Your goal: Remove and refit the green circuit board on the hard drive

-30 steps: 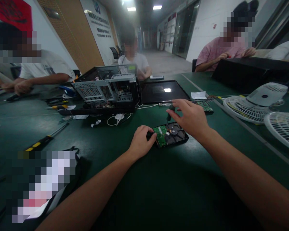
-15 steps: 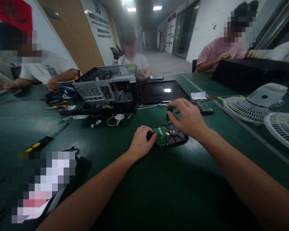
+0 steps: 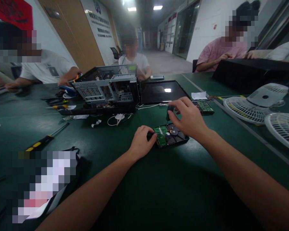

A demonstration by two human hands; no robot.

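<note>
A hard drive (image 3: 177, 138) lies on the green table with its green circuit board (image 3: 161, 136) facing up. My left hand (image 3: 143, 141) grips the drive's left end, thumb at the near side and fingers at the far side. Closed around the dark green handle of a small screwdriver (image 3: 169, 114) is my right hand (image 3: 186, 115). The screwdriver stands nearly upright, its tip down at the drive beside the circuit board; whether it sits in a screw is too small to tell.
An opened computer case (image 3: 106, 91) and a flat black screen (image 3: 162, 91) lie beyond the drive. Another drive (image 3: 204, 107) sits at the back right, near white fan grilles (image 3: 243, 109). A yellow-black screwdriver (image 3: 47, 138) lies left. Several co-workers sit around the table.
My hands, the screwdriver and the hard drive look almost unmoved. At the left, a co-worker's hand has shifted right toward the computer case.
</note>
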